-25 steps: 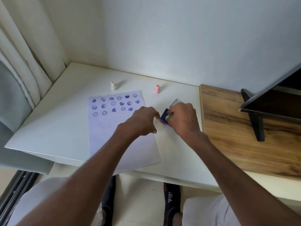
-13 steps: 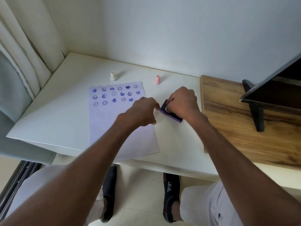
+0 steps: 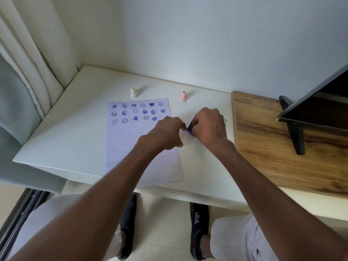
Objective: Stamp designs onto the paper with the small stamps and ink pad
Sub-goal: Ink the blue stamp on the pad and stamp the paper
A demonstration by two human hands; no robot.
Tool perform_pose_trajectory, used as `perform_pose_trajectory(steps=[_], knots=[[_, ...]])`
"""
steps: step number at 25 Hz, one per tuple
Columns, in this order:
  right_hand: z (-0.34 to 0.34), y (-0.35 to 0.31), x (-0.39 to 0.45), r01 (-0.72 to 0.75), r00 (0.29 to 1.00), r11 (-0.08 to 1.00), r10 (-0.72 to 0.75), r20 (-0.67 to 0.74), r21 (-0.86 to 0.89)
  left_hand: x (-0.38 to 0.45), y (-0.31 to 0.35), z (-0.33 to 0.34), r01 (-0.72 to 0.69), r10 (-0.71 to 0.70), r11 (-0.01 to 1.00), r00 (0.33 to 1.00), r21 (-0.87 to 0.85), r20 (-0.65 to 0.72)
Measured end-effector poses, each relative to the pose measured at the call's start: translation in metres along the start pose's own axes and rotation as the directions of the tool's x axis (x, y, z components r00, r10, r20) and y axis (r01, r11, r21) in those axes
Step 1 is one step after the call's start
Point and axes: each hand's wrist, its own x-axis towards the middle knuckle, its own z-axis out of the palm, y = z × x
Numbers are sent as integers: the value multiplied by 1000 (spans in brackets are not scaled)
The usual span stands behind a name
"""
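Observation:
A white paper (image 3: 130, 147) lies on the white table (image 3: 75, 132), with three rows of purple heart and smiley prints across its top. A cream stamp (image 3: 133, 91) and a pink stamp (image 3: 183, 96) stand upright beyond the paper's far edge. The purple ink pad (image 3: 189, 127) sits just right of the paper, mostly covered. My right hand (image 3: 209, 127) is curled over the pad and grips it at its left end. My left hand (image 3: 165, 132) rests on the paper with bent fingers, its forefinger tip touching the pad's near corner. No stamp shows in either hand.
A wooden board (image 3: 273, 147) covers the table's right part, and a dark screen on a black stand (image 3: 297, 136) sits on it. Curtains (image 3: 28, 72) hang at the left. The wall (image 3: 188, 44) closes the back. My knees and feet are below the table's front edge.
A teal stamp seen in my right hand one second ago is now hidden. My right hand has shifted over the ink pad. My left hand has stayed beside it.

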Motion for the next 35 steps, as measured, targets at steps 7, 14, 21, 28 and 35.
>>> perform_pose_trajectory(steps=[7,14,21,28,35], knots=[[-25,-1,1,-196,974,662,218,63,723,-22,-22,-42,42,-45,998,996,-41,-71],[-40,-46,-4,-557,830,-532,-346,437,637,-49,-67,-66,225,-235,965,970,132,60],[-26,-68,-1,-567,823,-463,-287,489,682,-55,-59,-54,210,-236,958,964,196,121],[3,-60,9,-603,797,-354,-214,565,715,-59,-62,-46,234,-269,954,945,189,187],[22,-71,21,-449,893,50,0,450,892,-59,-62,-46,237,-267,958,942,160,206]])
